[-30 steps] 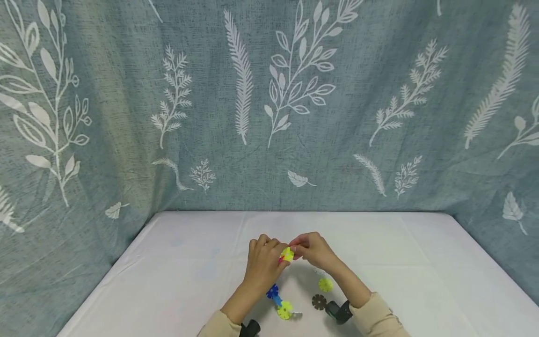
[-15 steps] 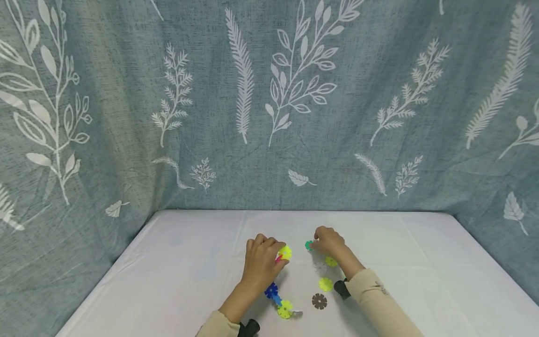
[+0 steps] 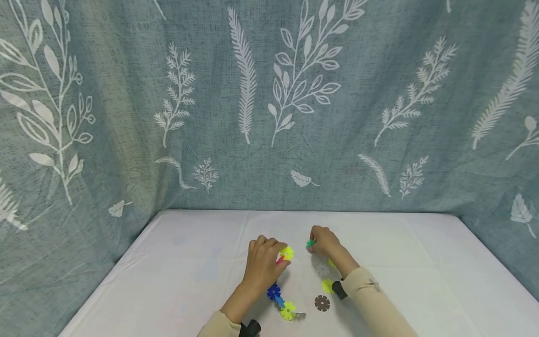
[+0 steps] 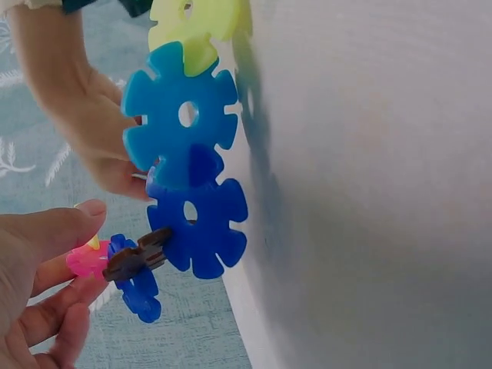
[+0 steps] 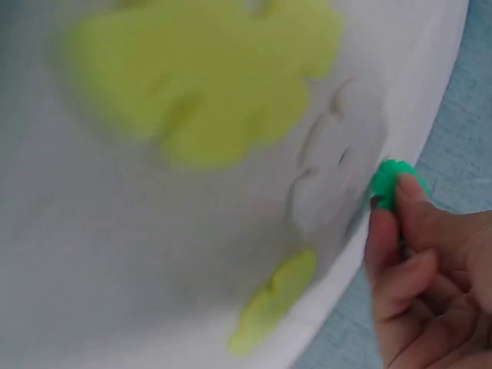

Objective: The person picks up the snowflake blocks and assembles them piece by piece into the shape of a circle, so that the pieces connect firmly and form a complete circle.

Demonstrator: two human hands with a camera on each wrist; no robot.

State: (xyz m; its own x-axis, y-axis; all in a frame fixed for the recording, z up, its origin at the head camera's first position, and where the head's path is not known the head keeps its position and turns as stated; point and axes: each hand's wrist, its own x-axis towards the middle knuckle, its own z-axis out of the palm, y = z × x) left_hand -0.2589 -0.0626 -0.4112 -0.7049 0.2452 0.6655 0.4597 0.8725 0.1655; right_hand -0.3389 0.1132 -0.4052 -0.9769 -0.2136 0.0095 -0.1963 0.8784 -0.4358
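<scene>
My left hand (image 3: 262,263) pinches a pink notched flower disc (image 4: 84,261) at one end of a joined chain. A yellow flower disc (image 3: 287,253) shows at its fingertips in the head view. From the hand the chain runs through a brown disc (image 4: 127,265), a dark blue disc (image 4: 219,238), a light blue disc (image 4: 157,108) and a yellow-green disc (image 4: 219,19). To the right, my right hand (image 3: 326,242) pinches a small green flower disc (image 5: 390,178) between thumb and forefinger, apart from the chain.
Loose on the white table (image 3: 202,262) lie a brown disc (image 3: 322,303), a yellow-green disc (image 3: 327,285) and a clear disc (image 3: 323,269). Another yellow-green disc (image 3: 331,263) is partly hidden by the right wrist. A patterned curtain (image 3: 261,178) hangs behind.
My right hand has left the yellow disc beside my left hand, moved right and taken hold of the green disc. The left hand stays almost in place with the chain.
</scene>
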